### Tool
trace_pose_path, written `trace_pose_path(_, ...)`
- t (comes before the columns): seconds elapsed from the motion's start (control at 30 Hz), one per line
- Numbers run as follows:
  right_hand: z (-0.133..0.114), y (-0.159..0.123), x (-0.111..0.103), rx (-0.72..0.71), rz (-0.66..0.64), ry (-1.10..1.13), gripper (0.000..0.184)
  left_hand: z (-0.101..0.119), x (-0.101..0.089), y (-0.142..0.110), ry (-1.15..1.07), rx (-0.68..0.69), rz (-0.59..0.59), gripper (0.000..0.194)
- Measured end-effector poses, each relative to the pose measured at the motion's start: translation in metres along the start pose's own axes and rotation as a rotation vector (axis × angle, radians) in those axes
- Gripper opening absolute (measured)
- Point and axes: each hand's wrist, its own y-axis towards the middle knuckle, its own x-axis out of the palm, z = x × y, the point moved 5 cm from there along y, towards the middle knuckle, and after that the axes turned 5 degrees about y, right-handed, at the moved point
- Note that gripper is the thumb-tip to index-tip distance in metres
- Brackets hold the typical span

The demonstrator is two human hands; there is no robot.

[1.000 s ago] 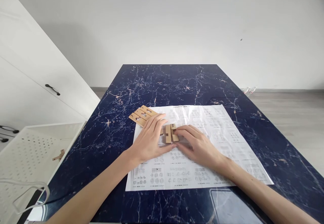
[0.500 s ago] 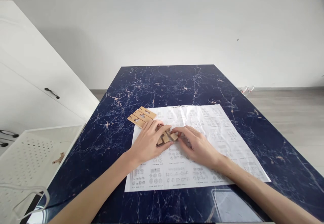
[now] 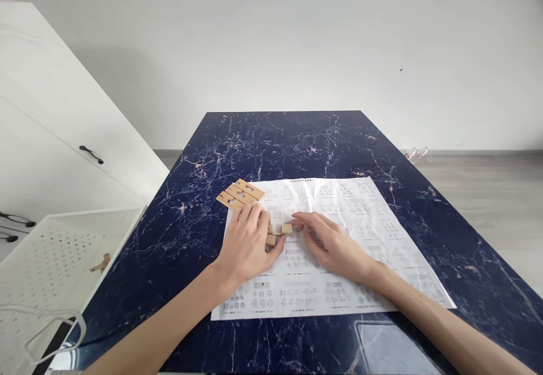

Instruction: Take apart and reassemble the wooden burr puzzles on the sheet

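My left hand [image 3: 248, 245] is wrapped round a small cluster of notched wooden puzzle pieces [image 3: 270, 240], with its thumb along the near side. Most of the cluster is hidden under the palm and fingers. A square-ended piece [image 3: 287, 229] sticks out to the right between the hands. My right hand [image 3: 328, 240] is curled, its fingertips at the right end of that piece. Under both hands lies a creased paper sheet [image 3: 356, 273] printed with rows of small diagrams. Flat wooden plates [image 3: 240, 194] with cut-outs and numbers lie just beyond my left hand, overlapping the sheet's corner.
The sheet rests on a dark blue marbled table [image 3: 271, 143]. A white perforated bin [image 3: 68, 245] at the left holds a wooden piece [image 3: 100, 263]. A white cabinet [image 3: 55, 103] stands behind it. Near the front edge is a clear rectangular item [image 3: 394, 347].
The cluster has turned in my left hand, and the protruding piece now points more squarely right. My left fingers have drawn back over the cluster; my right hand has barely moved.
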Motion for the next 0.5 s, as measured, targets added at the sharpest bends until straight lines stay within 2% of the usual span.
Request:
trace_pose_path(0.13, 0.0, 0.0, -0.002, 0.01, -0.003, 0.002, 0.048, -0.004, -0.005, -0.001, 0.098, -0.007, 0.027, 0.047)
trace_pose_path(0.3, -0.012, 0.003, -0.001, -0.07, -0.076, 0.002, 0.052, -0.005, -0.004, -0.001, -0.001, 0.03, 0.05, 0.053)
trace_pose_path(0.4, -0.019, 0.002, 0.003, -0.146, -0.144, 0.02, 0.056, -0.001, -0.001, -0.001, -0.075, 0.047, 0.03, 0.04)
trace_pose_path(0.5, -0.017, 0.001, 0.002, -0.113, -0.119, 0.018, 0.053, 0.001, 0.001, -0.002, -0.085, 0.043, -0.007, 0.022)
